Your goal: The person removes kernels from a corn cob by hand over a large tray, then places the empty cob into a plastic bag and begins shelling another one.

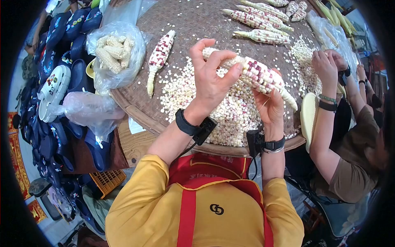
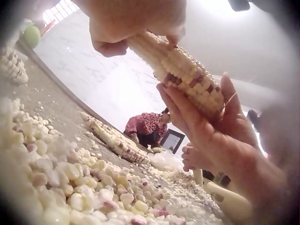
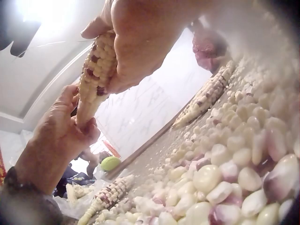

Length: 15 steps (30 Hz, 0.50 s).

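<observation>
Both hands hold a corn cob with white and dark purple kernels (image 1: 263,76) over a heap of loose kernels (image 1: 230,123). The left hand (image 1: 212,72) grips the cob's left end, which is stripped of kernels, its thumb against the edge of the remaining rows. From below, the right hand (image 1: 269,107) holds the kernel-covered part near the pointed tip. In the left wrist view, the right hand's fingers (image 2: 180,105) lie along the cob's underside. A speckled cob (image 1: 161,51) lies left of the heap on the round woven tray (image 1: 185,20).
A plastic bag of stripped cobs (image 1: 110,59) sits at the tray's left rim (image 1: 138,113). Several speckled cobs (image 1: 259,20) lie at the back right. Another person's hands (image 1: 327,66) work beside a second kernel pile (image 1: 304,61). Dark blue clogs (image 1: 78,74) are stacked at left.
</observation>
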### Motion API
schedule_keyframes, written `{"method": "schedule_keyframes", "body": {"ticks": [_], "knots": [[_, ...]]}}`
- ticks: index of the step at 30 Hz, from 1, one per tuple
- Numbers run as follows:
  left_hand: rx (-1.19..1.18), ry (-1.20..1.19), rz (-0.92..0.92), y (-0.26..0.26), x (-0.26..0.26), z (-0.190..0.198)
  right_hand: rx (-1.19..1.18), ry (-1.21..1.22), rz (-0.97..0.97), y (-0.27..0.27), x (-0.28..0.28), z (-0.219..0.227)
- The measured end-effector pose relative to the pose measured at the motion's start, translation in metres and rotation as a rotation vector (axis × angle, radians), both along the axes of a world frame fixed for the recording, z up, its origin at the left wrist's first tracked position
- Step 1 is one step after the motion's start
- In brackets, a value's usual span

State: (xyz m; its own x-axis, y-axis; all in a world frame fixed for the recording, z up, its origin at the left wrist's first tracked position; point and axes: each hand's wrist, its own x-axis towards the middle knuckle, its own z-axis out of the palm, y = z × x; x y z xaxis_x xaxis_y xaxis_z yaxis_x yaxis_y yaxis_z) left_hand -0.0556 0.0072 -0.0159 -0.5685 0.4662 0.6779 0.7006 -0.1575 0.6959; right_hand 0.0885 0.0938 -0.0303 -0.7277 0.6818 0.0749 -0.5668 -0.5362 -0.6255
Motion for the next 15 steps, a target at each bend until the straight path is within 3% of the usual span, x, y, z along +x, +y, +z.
{"method": "schedule_keyframes", "body": {"ticks": [7, 9, 12, 15], "knots": [[0.051, -0.113, -0.1, -0.001, 0.001, 0.003, -0.126, -0.019, -0.012, 0.009, 0.004, -0.009], [0.019, 0.075, -0.056, -0.001, -0.003, 0.005, -0.011, -0.018, -0.044, 0.007, 0.004, -0.003], [0.012, -0.126, -0.117, 0.001, 0.0, 0.005, 0.077, -0.033, -0.052, 0.003, 0.0, 0.005], [-0.027, -0.102, -0.063, 0.002, 0.0, 0.001, 0.117, -0.011, -0.012, -0.002, -0.002, 0.009]]}}
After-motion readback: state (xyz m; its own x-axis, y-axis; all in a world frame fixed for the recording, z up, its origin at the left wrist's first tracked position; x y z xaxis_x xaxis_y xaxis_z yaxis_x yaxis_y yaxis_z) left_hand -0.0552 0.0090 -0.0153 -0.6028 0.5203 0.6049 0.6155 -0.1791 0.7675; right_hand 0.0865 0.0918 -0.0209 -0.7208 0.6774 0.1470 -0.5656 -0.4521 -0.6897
